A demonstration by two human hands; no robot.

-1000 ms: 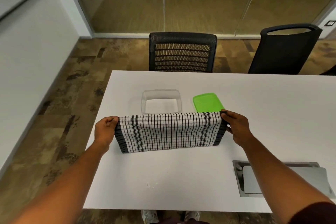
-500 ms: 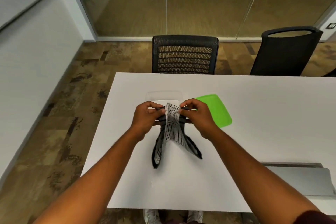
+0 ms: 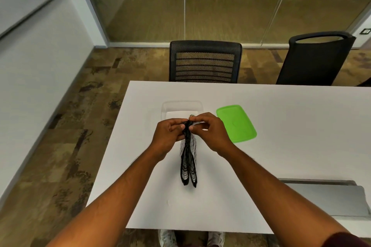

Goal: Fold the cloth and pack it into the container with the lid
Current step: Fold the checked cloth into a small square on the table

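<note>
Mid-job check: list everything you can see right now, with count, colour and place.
cloth: one, white with black checks, hanging folded from both hands above the table
container: one, clear, on the table behind the hands, open
lid: one, green, flat on the table right of the container
table: one, white
cable hatch: one, grey, near right edge of table
chairs: two, black, far side
shoes: two, pale, under the table
left hand: pinching the cloth's top
right hand: pinching the cloth's top
</note>
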